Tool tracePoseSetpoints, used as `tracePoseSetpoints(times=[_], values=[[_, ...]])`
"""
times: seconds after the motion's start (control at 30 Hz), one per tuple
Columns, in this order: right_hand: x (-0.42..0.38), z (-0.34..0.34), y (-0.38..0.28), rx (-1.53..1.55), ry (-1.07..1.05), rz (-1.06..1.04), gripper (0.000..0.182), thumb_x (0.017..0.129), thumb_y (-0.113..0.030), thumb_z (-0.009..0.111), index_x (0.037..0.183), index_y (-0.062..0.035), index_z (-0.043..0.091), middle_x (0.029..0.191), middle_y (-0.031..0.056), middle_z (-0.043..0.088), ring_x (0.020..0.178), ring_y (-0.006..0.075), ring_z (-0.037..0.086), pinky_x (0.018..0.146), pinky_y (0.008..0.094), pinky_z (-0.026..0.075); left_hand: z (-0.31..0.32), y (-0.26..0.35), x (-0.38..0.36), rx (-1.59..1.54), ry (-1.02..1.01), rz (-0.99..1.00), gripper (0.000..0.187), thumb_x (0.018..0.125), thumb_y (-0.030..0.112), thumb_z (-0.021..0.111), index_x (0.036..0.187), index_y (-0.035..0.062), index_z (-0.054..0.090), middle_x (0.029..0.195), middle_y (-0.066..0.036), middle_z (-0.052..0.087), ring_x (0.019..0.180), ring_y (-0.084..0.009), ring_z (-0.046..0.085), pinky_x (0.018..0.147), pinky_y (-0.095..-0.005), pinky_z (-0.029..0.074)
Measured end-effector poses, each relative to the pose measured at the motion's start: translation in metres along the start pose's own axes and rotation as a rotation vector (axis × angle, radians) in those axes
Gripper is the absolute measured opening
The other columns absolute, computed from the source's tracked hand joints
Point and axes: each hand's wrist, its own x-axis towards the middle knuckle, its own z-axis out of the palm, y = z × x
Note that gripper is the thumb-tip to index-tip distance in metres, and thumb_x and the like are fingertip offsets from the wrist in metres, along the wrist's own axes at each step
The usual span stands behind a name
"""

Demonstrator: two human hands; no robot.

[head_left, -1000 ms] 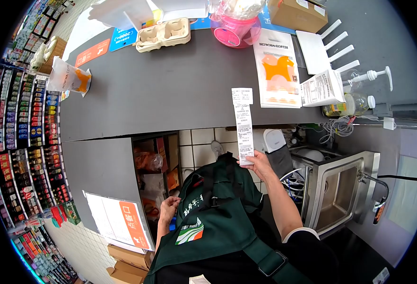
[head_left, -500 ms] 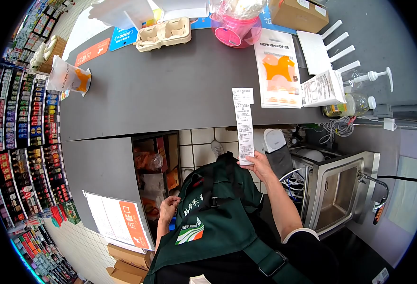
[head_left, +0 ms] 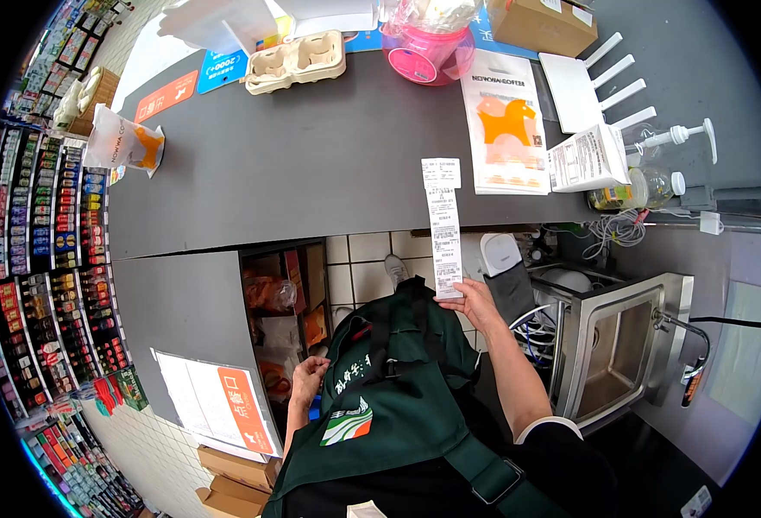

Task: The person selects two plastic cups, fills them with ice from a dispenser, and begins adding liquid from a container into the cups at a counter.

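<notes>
My right hand point(head_left: 474, 306) pinches the lower end of a long printed paper receipt point(head_left: 444, 229). The strip stands out away from me, its far end over the front part of the dark grey counter point(head_left: 311, 173). Low at the left side of my green apron point(head_left: 398, 380), my left hand point(head_left: 310, 378) is closed, thumb and fingers drawn together. Whether anything sits between those fingertips is too small to make out. Beside that wrist shows a small blue thing point(head_left: 315, 407).
On the counter are printed paper bags point(head_left: 506, 129), an egg-carton-like cup tray point(head_left: 296, 62), a pink bucket point(head_left: 428, 56), a wrapped cup point(head_left: 126, 142) and a white router point(head_left: 575, 93). A steel sink point(head_left: 613, 345) is at right, an open cabinet point(head_left: 281, 302) at left.
The view has shifted very slightly. Both hands and the receipt keep practically the same pose.
</notes>
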Motion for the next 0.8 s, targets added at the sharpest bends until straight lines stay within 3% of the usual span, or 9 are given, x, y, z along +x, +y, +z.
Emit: tracePoseSetpoints(times=[0.8], values=[[0.0044,0.0037,0.0042,-0.117,0.047,0.017,0.026,0.088,-0.008,0.057,0.110,0.0055,0.057,0.100,0.0152,0.065,0.088,0.0244,0.067,0.078,0.0313,0.056,-0.0006,-0.0002,0.0030,-0.037,-0.001,-0.048,0.011,0.085,0.007,0.061,0.092,0.0018,0.067,0.064,0.003,0.055,0.055,-0.0048,0.045,0.050,-0.0217,0.037]])
